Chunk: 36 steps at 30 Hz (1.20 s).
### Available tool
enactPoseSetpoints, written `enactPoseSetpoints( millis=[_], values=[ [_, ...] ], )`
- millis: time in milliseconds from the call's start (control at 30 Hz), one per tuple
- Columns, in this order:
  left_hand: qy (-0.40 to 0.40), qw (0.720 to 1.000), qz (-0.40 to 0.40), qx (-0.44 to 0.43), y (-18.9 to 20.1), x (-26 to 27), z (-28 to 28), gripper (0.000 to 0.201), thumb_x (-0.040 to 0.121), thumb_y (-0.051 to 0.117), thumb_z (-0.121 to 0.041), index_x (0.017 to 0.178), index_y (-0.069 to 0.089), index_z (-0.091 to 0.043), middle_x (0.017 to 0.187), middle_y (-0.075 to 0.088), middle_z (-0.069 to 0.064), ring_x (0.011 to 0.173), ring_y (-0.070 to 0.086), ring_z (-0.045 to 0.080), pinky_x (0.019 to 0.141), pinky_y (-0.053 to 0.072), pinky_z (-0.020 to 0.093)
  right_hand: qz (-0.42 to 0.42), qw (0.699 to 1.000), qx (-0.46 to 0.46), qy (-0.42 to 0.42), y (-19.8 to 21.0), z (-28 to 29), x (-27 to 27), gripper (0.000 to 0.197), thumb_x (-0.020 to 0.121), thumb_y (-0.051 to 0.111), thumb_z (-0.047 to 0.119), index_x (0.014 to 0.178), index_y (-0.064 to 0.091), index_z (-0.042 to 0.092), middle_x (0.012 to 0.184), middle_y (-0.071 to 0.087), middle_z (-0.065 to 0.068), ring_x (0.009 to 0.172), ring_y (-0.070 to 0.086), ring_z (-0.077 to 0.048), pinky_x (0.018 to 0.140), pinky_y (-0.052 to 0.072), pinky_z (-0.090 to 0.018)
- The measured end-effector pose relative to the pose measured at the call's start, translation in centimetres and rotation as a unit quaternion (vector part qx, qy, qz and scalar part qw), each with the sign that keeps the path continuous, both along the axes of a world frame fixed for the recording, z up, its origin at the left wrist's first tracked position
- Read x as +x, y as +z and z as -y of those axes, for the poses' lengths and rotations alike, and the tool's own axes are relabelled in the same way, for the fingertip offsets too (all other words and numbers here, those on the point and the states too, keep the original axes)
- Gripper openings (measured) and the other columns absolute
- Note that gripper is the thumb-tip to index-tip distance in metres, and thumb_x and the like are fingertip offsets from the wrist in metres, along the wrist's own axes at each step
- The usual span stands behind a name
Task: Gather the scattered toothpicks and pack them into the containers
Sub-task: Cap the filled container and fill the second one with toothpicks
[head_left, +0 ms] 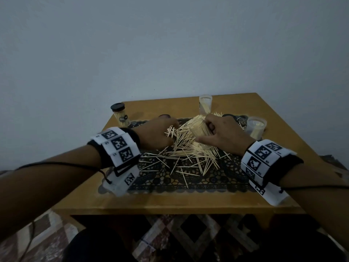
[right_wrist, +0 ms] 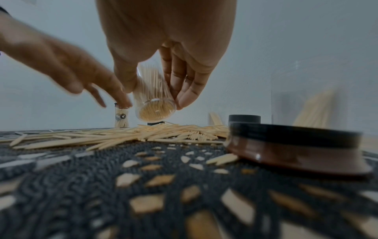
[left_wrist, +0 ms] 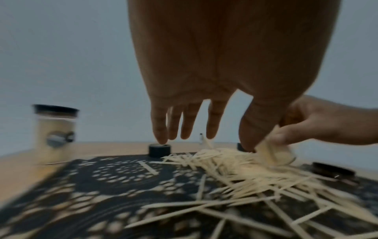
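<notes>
Loose toothpicks (head_left: 186, 155) lie in a heap on a black lace mat (head_left: 188, 183) on the wooden table. My right hand (head_left: 205, 127) grips a clear container (head_left: 200, 131) packed with toothpicks, tilted over the heap's far side; the right wrist view shows the thumb and fingers (right_wrist: 185, 97) wrapped round the container (right_wrist: 153, 103). My left hand (head_left: 170, 129) hovers at the heap's left edge, its fingers (left_wrist: 189, 124) straight, pointing down and holding nothing. The heap (left_wrist: 235, 169) spreads below the thumb.
A black-capped jar (head_left: 120, 116) full of toothpicks stands at the back left. Two open containers stand at the back (head_left: 205, 104) and right (head_left: 255, 128). Black lids lie at the mat's far edge (head_left: 164, 116) (head_left: 229, 116), one close to my right wrist (right_wrist: 294, 145).
</notes>
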<state>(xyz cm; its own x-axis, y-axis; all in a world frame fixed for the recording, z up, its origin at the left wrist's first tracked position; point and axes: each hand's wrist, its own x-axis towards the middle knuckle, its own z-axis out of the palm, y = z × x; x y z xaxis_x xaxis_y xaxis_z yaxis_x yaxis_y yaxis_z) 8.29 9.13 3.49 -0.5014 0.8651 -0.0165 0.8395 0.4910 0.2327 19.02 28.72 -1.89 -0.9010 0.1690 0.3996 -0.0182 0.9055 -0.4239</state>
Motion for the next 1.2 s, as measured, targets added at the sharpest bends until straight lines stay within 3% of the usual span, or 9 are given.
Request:
enactPoseSetpoints(
  millis=[100,333,567,667,767,900,1000,1067,1200],
  values=[
    [0.045,0.987,0.009,-0.151,-0.8,-2.1,1.9,0.06,0.094,0.057,-0.023,0.147,0.03,-0.016,0.149,0.037,0.007,0.134,0.039,0.024,0.107,0.034,0.033,0.008,1.0,0.003,-0.007,-0.1,0.0,-0.1,0.048,0.076,0.076,0.048,0.098,0.058,0.009,0.072,0.054,0.005,0.062,0.048,-0.011,0.054,0.037,-0.025],
    [0.15,0.963,0.068,-0.213,-3.8,-4.7,3.7,0.063,0.103,0.034,-0.04,0.153,0.008,-0.014,0.16,0.007,0.012,0.146,0.013,0.028,0.117,0.017,0.038,0.014,1.0,-0.006,-0.007,-0.1,0.0,-0.2,0.047,0.077,0.076,0.047,0.098,0.058,0.009,0.07,0.052,0.007,0.059,0.047,-0.008,0.053,0.036,-0.024],
    [0.077,0.98,0.116,-0.139,-4.2,-2.3,0.5,0.051,0.1,0.046,-0.029,0.146,0.029,-0.014,0.148,0.037,0.01,0.131,0.039,0.027,0.104,0.032,0.034,0.02,1.0,-0.006,-0.011,-0.2,-0.1,-0.2,0.048,0.076,0.076,0.048,0.099,0.057,0.009,0.073,0.052,0.007,0.062,0.046,-0.007,0.053,0.035,-0.022],
    [0.053,0.992,0.041,-0.103,-4.7,-2.7,-0.8,0.032,0.094,0.05,-0.016,0.126,0.049,-0.011,0.121,0.058,0.014,0.103,0.054,0.027,0.081,0.042,0.031,0.021,1.0,-0.006,-0.01,-0.1,-0.1,-0.1,0.048,0.077,0.076,0.048,0.099,0.057,0.009,0.079,0.058,0.002,0.067,0.052,-0.013,0.056,0.039,-0.023],
    [0.063,0.997,-0.023,-0.044,-4.4,-4.2,-2.0,0.032,0.091,0.048,-0.008,0.123,0.05,-0.009,0.12,0.057,0.013,0.104,0.054,0.027,0.08,0.043,0.032,0.021,1.0,-0.008,-0.012,0.0,0.0,0.0,0.046,0.077,0.075,0.048,0.097,0.056,0.011,0.078,0.057,0.003,0.067,0.053,-0.013,0.054,0.036,-0.02],
    [0.1,0.991,-0.011,-0.088,-4.6,-6.0,-3.9,0.037,0.098,0.049,-0.029,0.127,0.046,-0.005,0.111,0.058,0.013,0.095,0.058,0.027,0.073,0.045,0.033,0.024,1.0,-0.006,-0.015,0.0,0.1,0.0,0.045,0.078,0.075,0.046,0.099,0.056,0.012,0.078,0.053,0.007,0.063,0.045,-0.001,0.053,0.031,-0.016],
    [0.132,0.986,-0.023,-0.097,-5.5,-6.6,-5.4,0.036,0.098,0.047,-0.041,0.079,0.045,-0.011,0.07,0.047,0.004,0.06,0.046,0.017,0.052,0.035,0.027,0.02,1.0,-0.001,-0.017,-0.1,0.0,-0.1,0.047,0.078,0.075,0.047,0.102,0.057,0.01,0.08,0.053,0.006,0.064,0.046,-0.002,0.053,0.031,-0.016],
    [0.141,0.987,-0.032,-0.077,-5.7,-6.7,-6.2,0.043,0.096,0.049,-0.043,0.067,0.037,-0.015,0.064,0.042,0.001,0.054,0.04,0.014,0.049,0.032,0.025,0.02,1.0,0.002,-0.016,-0.1,-0.1,-0.1,0.049,0.077,0.075,0.047,0.104,0.058,0.009,0.083,0.057,0.003,0.068,0.05,-0.009,0.054,0.033,-0.017],
    [0.123,0.991,-0.019,-0.052,-5.9,-6.1,-7.0,0.039,0.091,0.058,-0.046,0.09,0.052,-0.008,0.079,0.054,0.006,0.071,0.053,0.021,0.057,0.042,0.028,0.016,1.0,-0.002,-0.013,-0.1,-0.1,-0.1,0.049,0.078,0.075,0.047,0.103,0.059,0.009,0.082,0.058,0.002,0.068,0.05,-0.009,0.054,0.033,-0.016]
  ],
)
